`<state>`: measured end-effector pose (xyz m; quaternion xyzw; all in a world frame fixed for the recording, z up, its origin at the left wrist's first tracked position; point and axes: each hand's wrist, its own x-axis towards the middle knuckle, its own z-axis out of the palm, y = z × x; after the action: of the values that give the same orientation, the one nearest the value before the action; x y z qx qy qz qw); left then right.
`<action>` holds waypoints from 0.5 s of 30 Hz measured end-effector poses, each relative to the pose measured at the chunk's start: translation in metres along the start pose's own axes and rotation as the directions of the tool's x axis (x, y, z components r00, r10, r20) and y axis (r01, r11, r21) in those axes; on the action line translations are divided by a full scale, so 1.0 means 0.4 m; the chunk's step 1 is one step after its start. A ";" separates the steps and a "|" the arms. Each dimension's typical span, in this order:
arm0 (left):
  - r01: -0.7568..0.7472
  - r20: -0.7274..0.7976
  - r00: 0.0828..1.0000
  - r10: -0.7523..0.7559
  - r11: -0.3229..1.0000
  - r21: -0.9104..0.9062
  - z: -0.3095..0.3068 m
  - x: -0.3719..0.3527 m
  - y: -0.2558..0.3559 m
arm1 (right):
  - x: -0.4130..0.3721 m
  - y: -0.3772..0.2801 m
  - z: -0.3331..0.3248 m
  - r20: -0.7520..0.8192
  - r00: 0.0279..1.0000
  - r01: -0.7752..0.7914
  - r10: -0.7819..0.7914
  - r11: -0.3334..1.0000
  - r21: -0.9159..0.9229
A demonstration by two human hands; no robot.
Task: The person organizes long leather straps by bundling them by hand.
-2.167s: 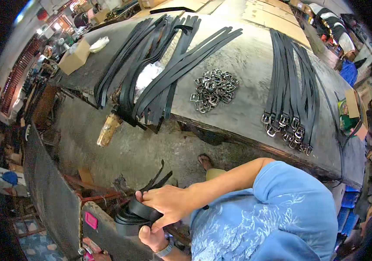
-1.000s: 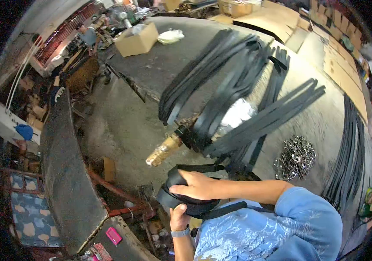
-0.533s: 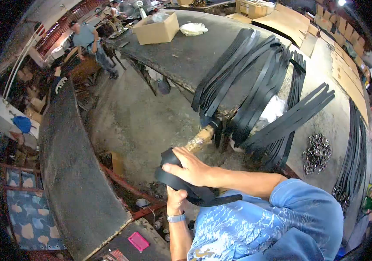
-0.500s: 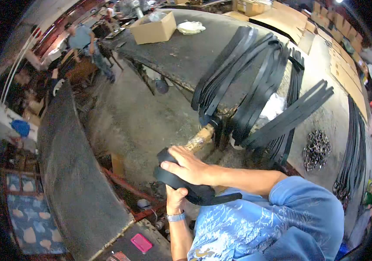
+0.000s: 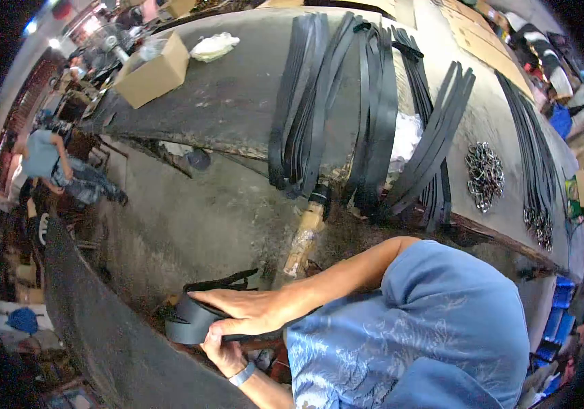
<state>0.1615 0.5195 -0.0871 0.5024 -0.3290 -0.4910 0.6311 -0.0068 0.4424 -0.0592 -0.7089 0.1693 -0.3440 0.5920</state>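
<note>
A folded bundle of wide black straps (image 5: 191, 326) is held between my two hands, above the edge of the dark table at the lower left. My right hand (image 5: 247, 308) lies over the top of the bundle, its palm and thumb pressed on it. Below and nearer my body, my left hand (image 5: 222, 350), with a watch on the wrist, grips the same bundle from the side. Loose strap ends (image 5: 230, 280) stick out behind my right hand. Part of the bundle is hidden under that hand.
Long black straps (image 5: 299, 102) hang over the far table's edge (image 5: 237, 146), near a taped post (image 5: 303, 238). A pile of metal hardware (image 5: 484, 177) lies to their right. A cardboard box (image 5: 152, 71) stands at the back; a person (image 5: 67, 167) is at the left.
My hands and the strap bundle have moved left and down in view, over the dark table. The view has shifted too, and the pink object on the table is out of sight.
</note>
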 end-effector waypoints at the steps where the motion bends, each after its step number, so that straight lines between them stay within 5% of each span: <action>1: 0.013 0.031 0.999 -0.014 1.000 0.028 -0.005 0.019 0.019 | 0.026 0.014 0.001 -0.029 0.999 -0.015 0.012 0.994 -0.105; 2: 0.024 0.061 0.998 -0.027 0.998 0.057 -0.002 0.039 0.043 | 0.053 0.028 -0.002 -0.060 0.998 -0.034 0.022 0.977 -0.212; 5: 0.239 0.018 0.971 -0.238 0.971 -0.026 0.042 0.144 0.100 | 0.125 -0.017 -0.050 -0.015 0.989 -0.149 0.149 0.985 -0.090; 6: 0.061 0.215 0.974 -0.069 0.997 0.043 0.060 0.194 0.106 | 0.149 -0.030 -0.069 -0.008 0.990 -0.139 0.139 0.984 -0.110; 8: 0.232 -0.038 0.972 -0.233 0.972 -0.028 0.064 0.242 0.142 | 0.200 -0.049 -0.107 0.021 0.992 -0.117 0.122 0.981 -0.152; 9: 0.217 0.008 0.976 -0.220 0.969 0.122 0.034 0.286 0.155 | 0.224 -0.056 -0.116 -0.054 0.984 -0.174 0.167 0.970 -0.170; 11: 0.165 0.238 0.950 -0.200 0.973 0.159 0.021 0.369 0.182 | 0.264 -0.088 -0.135 -0.172 0.969 -0.216 0.179 0.951 -0.224; 14: 0.078 0.609 0.785 -0.110 0.994 0.078 0.090 0.503 0.237 | 0.336 -0.116 -0.149 -0.260 0.958 -0.173 0.122 0.967 -0.185; 15: 0.044 0.695 0.711 -0.108 0.993 0.109 0.104 0.547 0.272 | 0.366 -0.103 -0.138 -0.405 0.914 -0.142 -0.003 0.934 -0.328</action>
<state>0.2211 0.3000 0.0116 0.3187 -0.5426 -0.6557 0.4172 0.0517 0.3178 0.0257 -0.7112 0.3703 -0.4239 0.4211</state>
